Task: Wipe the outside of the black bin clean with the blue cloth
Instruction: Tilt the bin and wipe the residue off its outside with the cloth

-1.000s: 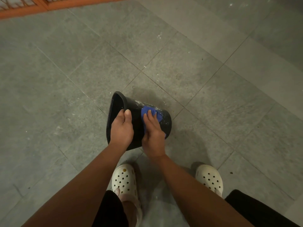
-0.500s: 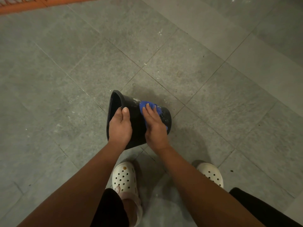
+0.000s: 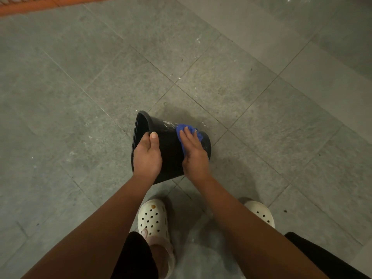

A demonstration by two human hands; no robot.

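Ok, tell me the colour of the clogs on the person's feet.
Cream white, dotted with round holes; the head view shows the left clog best.

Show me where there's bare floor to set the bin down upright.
Bare tile lies left of the black bin, beyond it up to the orange frame, and right of the right hand and blue cloth. Crowded: the strip between the bin, held by the left hand, and the white clogs.

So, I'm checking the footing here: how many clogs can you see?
2. One clog sits on the floor just below the bin. The other is further right, partly hidden behind the right arm.
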